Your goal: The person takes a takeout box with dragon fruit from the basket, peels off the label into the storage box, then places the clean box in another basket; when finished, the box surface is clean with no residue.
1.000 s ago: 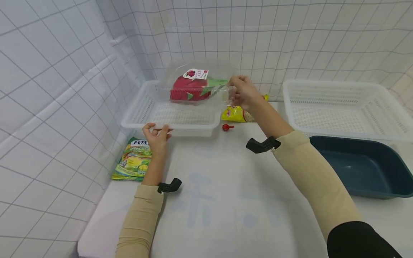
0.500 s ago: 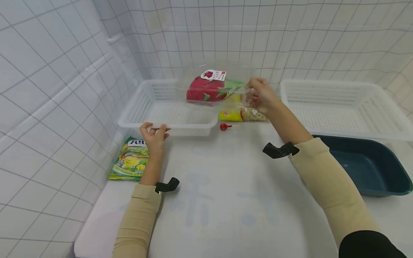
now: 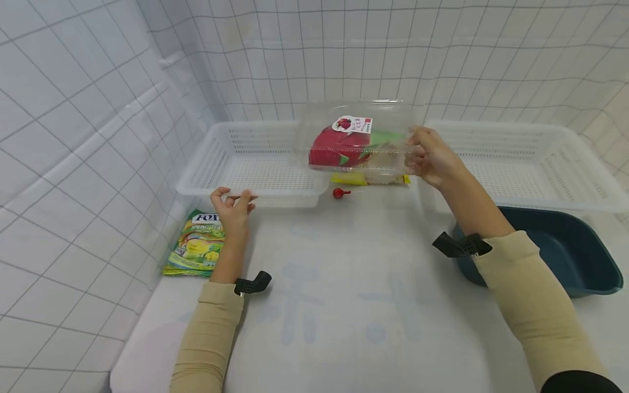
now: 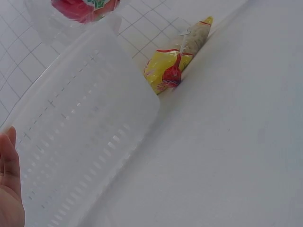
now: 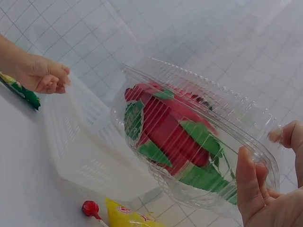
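Observation:
My right hand point(image 3: 434, 157) pinches the right end of a clear plastic clamshell box point(image 3: 388, 112), raised in the air between the two white baskets. Inside lies a red dragon fruit point(image 5: 165, 123) with green tips, under a printed label point(image 3: 351, 124). The box overlaps the left basket's right side in the head view. My left hand point(image 3: 233, 210) grips the front rim of the left white basket point(image 3: 295, 200), thumb and fingers at the edge. In the left wrist view only part of that hand point(image 4: 9, 179) shows beside the basket wall.
Behind and below the box lies a yellow snack bag point(image 3: 354, 178), with a red lollipop point(image 3: 339, 193) before it. A green Fox candy bag point(image 3: 196, 245) lies front left. At right stand another white basket point(image 3: 521, 174) and a dark blue tub point(image 3: 570, 256).
My right hand has carried the clamshell box with the dragon fruit rightward, from over the left basket toward the gap between the baskets. My left hand stays on the basket rim.

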Tool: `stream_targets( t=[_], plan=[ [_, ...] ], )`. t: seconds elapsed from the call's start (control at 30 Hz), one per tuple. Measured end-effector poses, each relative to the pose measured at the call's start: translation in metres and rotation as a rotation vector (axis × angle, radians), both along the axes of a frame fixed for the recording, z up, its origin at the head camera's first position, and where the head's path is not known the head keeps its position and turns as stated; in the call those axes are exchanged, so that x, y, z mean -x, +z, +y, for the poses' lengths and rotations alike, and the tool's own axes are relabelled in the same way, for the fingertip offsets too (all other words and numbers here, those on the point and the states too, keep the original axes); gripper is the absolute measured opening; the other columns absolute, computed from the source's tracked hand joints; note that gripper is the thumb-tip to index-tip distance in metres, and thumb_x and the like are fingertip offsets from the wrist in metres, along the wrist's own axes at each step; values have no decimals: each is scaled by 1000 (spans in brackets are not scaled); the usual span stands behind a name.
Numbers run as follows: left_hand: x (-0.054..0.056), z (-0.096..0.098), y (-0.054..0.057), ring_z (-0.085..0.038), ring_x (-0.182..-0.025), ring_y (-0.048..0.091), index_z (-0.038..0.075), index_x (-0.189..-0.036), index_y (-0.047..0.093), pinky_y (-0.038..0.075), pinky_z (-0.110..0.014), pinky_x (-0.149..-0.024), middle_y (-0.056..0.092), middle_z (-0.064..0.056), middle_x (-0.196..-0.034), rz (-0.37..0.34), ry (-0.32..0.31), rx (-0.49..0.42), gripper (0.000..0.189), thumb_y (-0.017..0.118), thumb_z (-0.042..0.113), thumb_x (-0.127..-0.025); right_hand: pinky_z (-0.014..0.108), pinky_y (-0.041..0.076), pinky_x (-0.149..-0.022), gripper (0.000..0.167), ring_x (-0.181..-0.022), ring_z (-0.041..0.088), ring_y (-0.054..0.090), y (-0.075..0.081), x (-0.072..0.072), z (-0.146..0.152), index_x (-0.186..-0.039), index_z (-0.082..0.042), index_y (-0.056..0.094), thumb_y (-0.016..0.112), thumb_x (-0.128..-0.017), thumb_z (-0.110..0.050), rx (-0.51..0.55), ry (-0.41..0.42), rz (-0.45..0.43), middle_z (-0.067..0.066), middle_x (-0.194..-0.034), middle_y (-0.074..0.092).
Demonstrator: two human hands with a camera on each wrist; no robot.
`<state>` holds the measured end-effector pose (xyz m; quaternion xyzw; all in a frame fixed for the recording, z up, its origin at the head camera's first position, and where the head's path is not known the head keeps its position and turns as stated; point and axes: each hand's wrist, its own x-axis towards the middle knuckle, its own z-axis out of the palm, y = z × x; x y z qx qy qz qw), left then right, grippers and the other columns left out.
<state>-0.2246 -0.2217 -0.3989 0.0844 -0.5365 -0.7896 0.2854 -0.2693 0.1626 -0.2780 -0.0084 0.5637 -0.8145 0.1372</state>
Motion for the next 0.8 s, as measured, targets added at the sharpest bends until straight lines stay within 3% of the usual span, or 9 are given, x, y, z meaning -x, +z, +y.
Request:
stream_targets(
  t=[0.13, 0.27, 0.4, 0.6, 0.8],
  plan=[
    [1, 1, 0, -13, -70, 65, 17, -109, 31, 51, -18, -59, 50, -13, -91, 10, -4, -12, 41, 62, -5, -92, 20, 26, -48, 56, -56, 10, 26, 0, -7, 16, -145, -17, 19, 43, -95, -6, 36, 19, 4, -2, -66, 32],
    [2, 1, 0, -13, -70, 65, 17, -109, 31, 52, -18, -60, 50, -16, -93, 15, -6, 3, 41, 62, -4, -92, 21, 24, -49, 39, -58, 12, 19, -1, -15, 31, -130, -18, 28, 42, -95, -7, 63, 21, 20, -2, -64, 29],
    [2, 1, -1, -13, -70, 65, 17, -109, 31, 52, -18, -61, 50, -16, -94, 15, -10, 12, 41, 63, -1, -92, 23, 20, -50, 35, -60, 13, 16, -2, -23, 46, -126, -18, 28, 40, -96, -7, 118, 41, 21, -2, -64, 27],
    [0, 2, 1, -13, -70, 64, 17, -109, 31, 52, -19, -61, 51, -11, -90, 15, -10, 9, 41, 63, -2, -92, 26, 20, -51, 24, -60, 14, 19, -3, -34, 64, -118, -15, 35, 41, -97, -5, 254, 63, -2, 1, -65, 34],
    [1, 2, 0, -14, -71, 65, 17, -109, 31, 52, -19, -61, 53, -9, -89, 24, -13, 13, 40, 64, 0, -92, 25, 23, -49, 22, -58, 14, 23, -9, -44, 74, -118, -13, 38, 38, -98, -2, 308, 116, 1, 1, -65, 41]
  ],
)
